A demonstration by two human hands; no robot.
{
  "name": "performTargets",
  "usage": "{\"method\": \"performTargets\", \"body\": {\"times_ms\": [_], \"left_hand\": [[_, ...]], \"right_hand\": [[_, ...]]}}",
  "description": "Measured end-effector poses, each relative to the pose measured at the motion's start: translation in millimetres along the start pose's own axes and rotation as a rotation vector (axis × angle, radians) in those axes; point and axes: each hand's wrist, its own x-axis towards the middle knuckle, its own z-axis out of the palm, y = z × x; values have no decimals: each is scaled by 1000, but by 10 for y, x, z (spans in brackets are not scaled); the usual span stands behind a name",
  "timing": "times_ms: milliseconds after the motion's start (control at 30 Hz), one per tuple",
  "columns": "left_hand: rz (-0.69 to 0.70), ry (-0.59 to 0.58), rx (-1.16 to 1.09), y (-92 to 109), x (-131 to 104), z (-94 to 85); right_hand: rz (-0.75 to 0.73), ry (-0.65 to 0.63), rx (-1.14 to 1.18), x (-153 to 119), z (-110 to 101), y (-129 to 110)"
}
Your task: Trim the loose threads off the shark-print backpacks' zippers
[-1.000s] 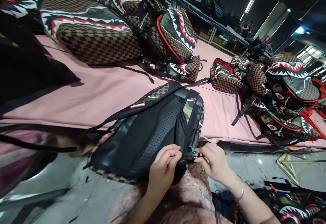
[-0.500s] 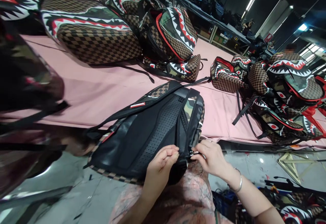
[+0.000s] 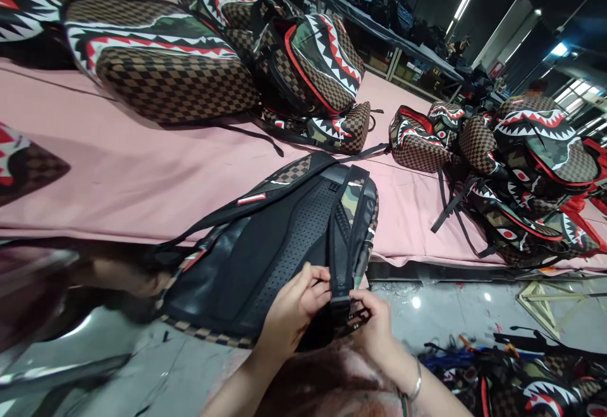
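Observation:
A backpack (image 3: 265,259) with a black padded back and brown checkered edges lies back side up, partly on the pink table and partly over its front edge. Its shoulder strap (image 3: 340,246) runs down to a buckle between my hands. My left hand (image 3: 303,297) has curled fingers at the strap's left side, near its lower end. On the right side, my right hand (image 3: 374,322) pinches the strap end by the buckle. What lies under my fingertips is partly hidden.
Shark-mouth checkered backpacks (image 3: 175,76) lie on the pink table (image 3: 142,177), with another pile (image 3: 535,170) at the right. More bags (image 3: 545,385) lie low at the right. A person's arm (image 3: 128,275) reaches in at the left, near the backpack's edge.
My right hand has moved down and slightly left, to the strap's end. My left hand has shifted slightly toward the strap. The dark bag at the left has moved mostly out of view.

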Motion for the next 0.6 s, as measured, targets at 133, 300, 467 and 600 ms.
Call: {"method": "performTargets", "body": {"times_ms": [133,300,467,600], "left_hand": [[93,54,616,117,142,-65],[224,120,1088,191,235,-116],[130,123,305,85,221,-56],[19,134,-104,34,212,-72]], "right_hand": [[-183,-31,-272,2,76,33],[-304,-145,-580,63,55,-41],[-193,-102,-340,36,88,-86],[-63,-86,-22,48,-37,-110]]}}
